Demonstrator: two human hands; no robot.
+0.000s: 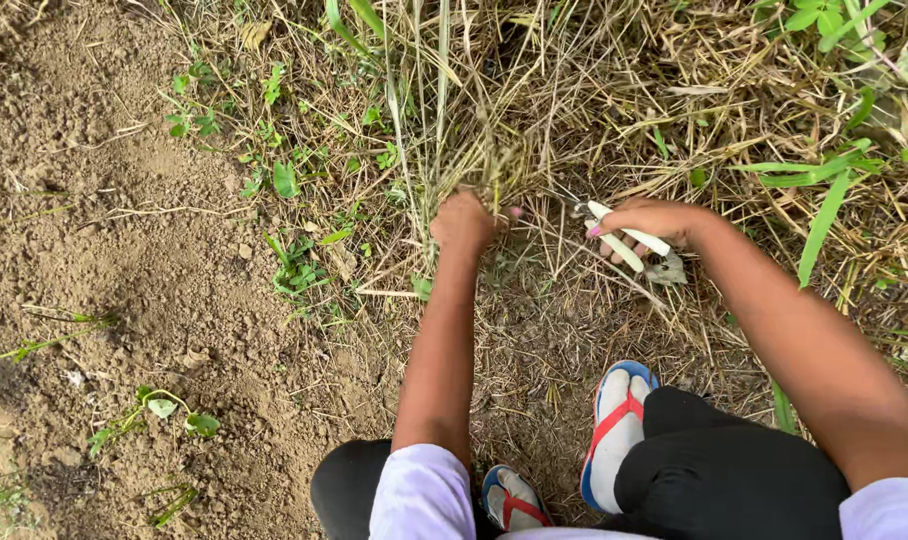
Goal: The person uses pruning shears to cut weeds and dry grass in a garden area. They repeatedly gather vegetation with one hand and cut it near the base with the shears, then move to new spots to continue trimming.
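While left hand (462, 222) clenches dry grass tuft (479, 165), right hand (646, 222) grasps white-handled shears (624, 240) beside it.

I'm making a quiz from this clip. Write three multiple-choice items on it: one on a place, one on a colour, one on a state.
1. Where is the bare soil?
A. left of the grass
B. right of the grass
C. under the feet only

2. What colour are the sandal straps?
A. green
B. red
C. black

3. What is the left hand doing?
A. lying open on the soil
B. resting on a knee
C. closed around a grass clump

Answers:
1 A: the brown soil fills the left side, and the dry grass lies to its right.
2 B: red straps cross the white footbeds, which have blue edges.
3 C: the fist wraps the stems at their base, while the right hand holds white-handled shears beside it.
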